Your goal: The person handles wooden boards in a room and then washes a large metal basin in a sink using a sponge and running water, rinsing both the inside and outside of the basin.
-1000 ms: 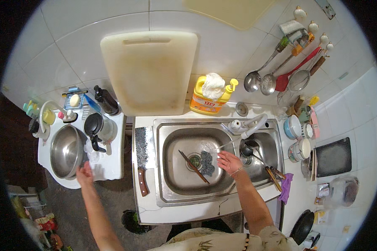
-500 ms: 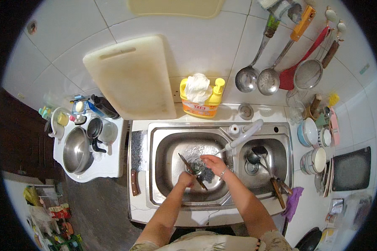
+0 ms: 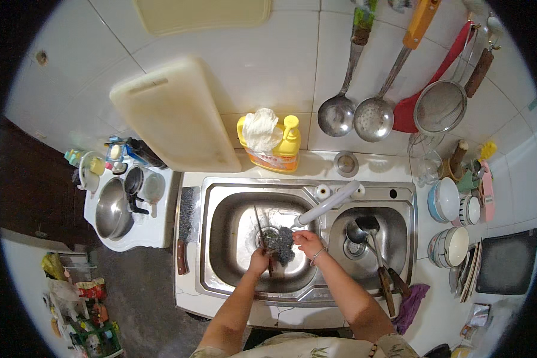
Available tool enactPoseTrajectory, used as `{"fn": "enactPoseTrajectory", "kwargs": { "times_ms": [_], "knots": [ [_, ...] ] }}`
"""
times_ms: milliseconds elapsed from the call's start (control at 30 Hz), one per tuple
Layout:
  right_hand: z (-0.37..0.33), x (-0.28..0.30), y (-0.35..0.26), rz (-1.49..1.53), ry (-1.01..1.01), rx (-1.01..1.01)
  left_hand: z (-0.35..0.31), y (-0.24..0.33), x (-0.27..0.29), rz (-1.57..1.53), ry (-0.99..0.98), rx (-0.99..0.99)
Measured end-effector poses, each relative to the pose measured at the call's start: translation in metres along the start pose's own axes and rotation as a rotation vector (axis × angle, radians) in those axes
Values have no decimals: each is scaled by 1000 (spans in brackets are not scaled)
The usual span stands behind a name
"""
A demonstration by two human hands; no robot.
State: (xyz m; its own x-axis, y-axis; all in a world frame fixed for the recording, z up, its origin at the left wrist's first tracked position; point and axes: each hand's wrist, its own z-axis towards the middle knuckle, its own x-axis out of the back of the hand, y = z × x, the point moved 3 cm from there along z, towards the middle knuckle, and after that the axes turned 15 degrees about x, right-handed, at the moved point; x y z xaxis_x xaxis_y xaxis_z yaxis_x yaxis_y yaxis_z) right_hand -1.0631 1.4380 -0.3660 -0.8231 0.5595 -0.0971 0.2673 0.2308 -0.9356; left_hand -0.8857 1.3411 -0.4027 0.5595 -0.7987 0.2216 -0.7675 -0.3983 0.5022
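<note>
Over the left basin of the steel sink (image 3: 206, 238), my left hand (image 3: 258, 262) is closed around a thin, dark knife (image 3: 258, 222). Its narrow blade points toward the far wall and its brown handle end shows beside my fingers. My right hand (image 3: 308, 243), with a bracelet at the wrist, has its fingers curled at the edge of a dark grey scouring pad (image 3: 283, 249). The pad lies against the knife's right side, above the drain; its contact with my right fingertips is partly hidden. The whitish faucet (image 3: 331, 201) reaches over the basin just beyond my right hand.
A cleaver (image 3: 182, 258) lies along the sink's left edge. The right basin holds a ladle (image 3: 357, 231) and a dark turner (image 3: 370, 225). Behind stand a yellow pump bottle (image 3: 280, 156) and a white cutting board (image 3: 176, 119). Bowls (image 3: 444, 200) stand at right.
The knife has turned from a slant to nearly upright in the picture. The scouring pad now lies against it, left of my right hand. The whole view has shifted slightly.
</note>
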Motion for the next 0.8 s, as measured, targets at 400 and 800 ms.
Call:
{"fn": "enactPoseTrajectory", "kwargs": {
  "times_ms": [400,800],
  "knots": [
    [18,-20,-52,1069,72,66,-143,57,4,-568,-498,106],
    [5,-23,-127,963,344,30,-145,89,15,-251,-437,-113]
  ]
}}
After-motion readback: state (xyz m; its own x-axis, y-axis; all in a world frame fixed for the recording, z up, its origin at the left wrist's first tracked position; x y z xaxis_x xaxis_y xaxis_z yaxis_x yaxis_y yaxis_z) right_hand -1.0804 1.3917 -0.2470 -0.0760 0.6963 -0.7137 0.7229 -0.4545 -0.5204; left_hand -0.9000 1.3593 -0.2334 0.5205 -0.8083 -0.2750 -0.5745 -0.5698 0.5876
